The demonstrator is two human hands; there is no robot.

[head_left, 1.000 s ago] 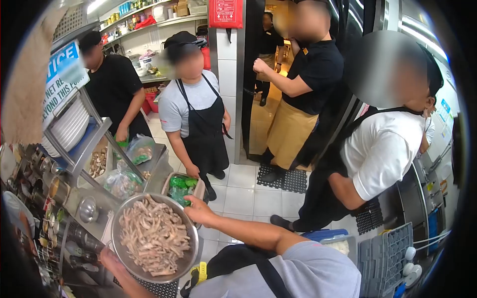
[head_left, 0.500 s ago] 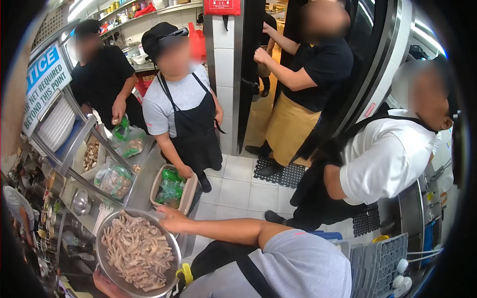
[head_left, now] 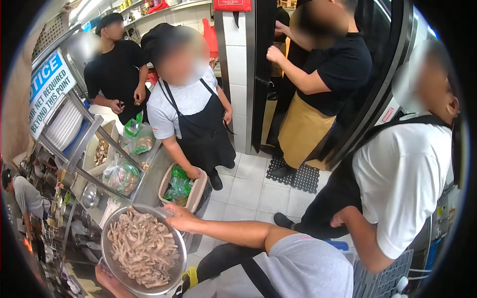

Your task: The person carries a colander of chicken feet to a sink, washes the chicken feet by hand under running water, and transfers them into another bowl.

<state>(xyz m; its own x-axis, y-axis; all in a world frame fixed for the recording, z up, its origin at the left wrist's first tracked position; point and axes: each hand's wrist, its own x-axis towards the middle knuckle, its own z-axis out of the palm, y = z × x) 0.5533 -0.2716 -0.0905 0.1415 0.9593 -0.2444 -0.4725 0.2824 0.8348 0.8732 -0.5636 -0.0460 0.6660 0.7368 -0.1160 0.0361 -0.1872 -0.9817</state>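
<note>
A large round metal bowl (head_left: 183, 251) full of pale chicken feet (head_left: 144, 248) is at the lower left, held between both hands. My right hand (head_left: 181, 218) grips the rim on its upper right side, thumb and fingers closed on the edge. My left hand (head_left: 107, 278) is at the lower left side of the bowl, its fingers partly hidden beneath the rim. Just beyond the bowl, a beige tub (head_left: 203, 186) holds green and clear plastic bags (head_left: 179, 188), and a person's hand rests on its rim.
A metal counter (head_left: 151, 179) bears bagged food (head_left: 120, 178), a small metal bowl (head_left: 90, 196) and a basket of mushroom-like pieces (head_left: 102, 151). A rack with plates (head_left: 64, 124) overhangs it. Several co-workers stand around, one close on the right (head_left: 392, 169). A black mat (head_left: 298, 176) lies by the doorway.
The view has shifted, and the bowl sits slightly farther right in it, still in both hands. The person at the back left has taken a hand off the green bag and straightened up.
</note>
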